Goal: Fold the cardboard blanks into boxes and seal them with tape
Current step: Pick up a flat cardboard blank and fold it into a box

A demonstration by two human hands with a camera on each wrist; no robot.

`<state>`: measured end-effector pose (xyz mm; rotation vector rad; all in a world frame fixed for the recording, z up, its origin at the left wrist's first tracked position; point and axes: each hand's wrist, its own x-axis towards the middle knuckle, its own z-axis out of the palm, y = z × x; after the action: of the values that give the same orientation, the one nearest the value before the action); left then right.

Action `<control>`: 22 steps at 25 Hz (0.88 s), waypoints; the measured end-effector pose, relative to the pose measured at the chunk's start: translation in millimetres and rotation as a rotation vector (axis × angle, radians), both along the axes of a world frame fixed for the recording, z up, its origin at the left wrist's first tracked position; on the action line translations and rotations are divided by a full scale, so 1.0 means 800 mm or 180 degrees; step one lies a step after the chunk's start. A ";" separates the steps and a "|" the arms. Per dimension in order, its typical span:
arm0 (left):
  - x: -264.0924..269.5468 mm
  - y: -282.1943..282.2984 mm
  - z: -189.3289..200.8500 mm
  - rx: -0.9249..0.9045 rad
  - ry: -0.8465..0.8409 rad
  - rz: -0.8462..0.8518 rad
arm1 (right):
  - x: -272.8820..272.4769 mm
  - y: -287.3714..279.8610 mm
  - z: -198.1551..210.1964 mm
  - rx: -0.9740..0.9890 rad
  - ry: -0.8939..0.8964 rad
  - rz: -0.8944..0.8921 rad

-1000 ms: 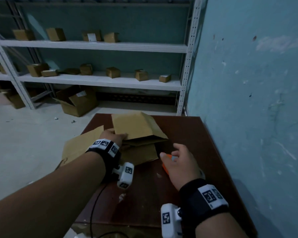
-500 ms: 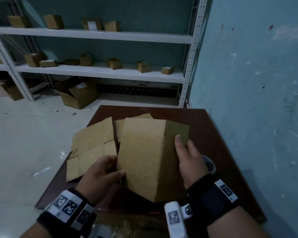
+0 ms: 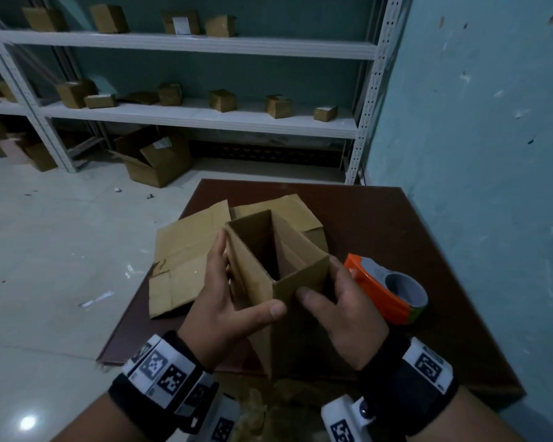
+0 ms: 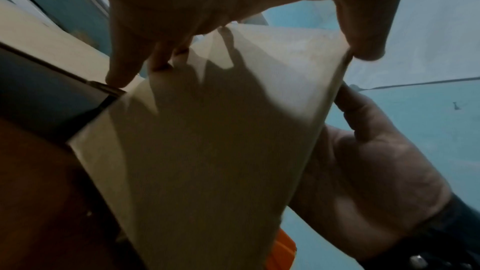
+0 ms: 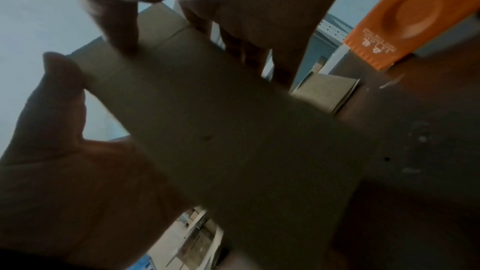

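Meanwhile both hands' fingers clasp the opened box (image 3: 262,275), flat blanks (image 3: 186,250) behind, tape dispenser (image 3: 387,291) just right

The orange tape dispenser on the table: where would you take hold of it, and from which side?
Probably by the orange body of the tape dispenser, reaching down from above with the right hand, which is nearest. It lies on its side on the table with the long orange flank up and the grey roll at its far right end.

head view downward, wrist views upward
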<state>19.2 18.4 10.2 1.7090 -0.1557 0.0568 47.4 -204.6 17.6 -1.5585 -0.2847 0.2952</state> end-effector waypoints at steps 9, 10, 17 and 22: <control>0.004 -0.025 -0.015 0.0090 -0.0295 -0.0192 | 0.003 -0.004 0.002 0.0100 -0.0238 0.0097; 0.007 -0.022 -0.016 0.0084 -0.0336 -0.0171 | 0.003 -0.005 0.002 0.0107 -0.0226 0.0094; 0.012 -0.022 -0.016 0.0734 -0.0701 -0.0185 | 0.010 -0.016 0.002 0.0016 -0.0573 -0.0339; 0.018 -0.014 -0.007 0.0980 -0.0789 0.0136 | 0.008 -0.014 -0.003 -0.0225 -0.0914 -0.0662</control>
<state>33.7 7.5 4.7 2.0094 -0.3257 0.2898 53.7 -215.5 15.4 -1.6857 -0.3347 -0.0836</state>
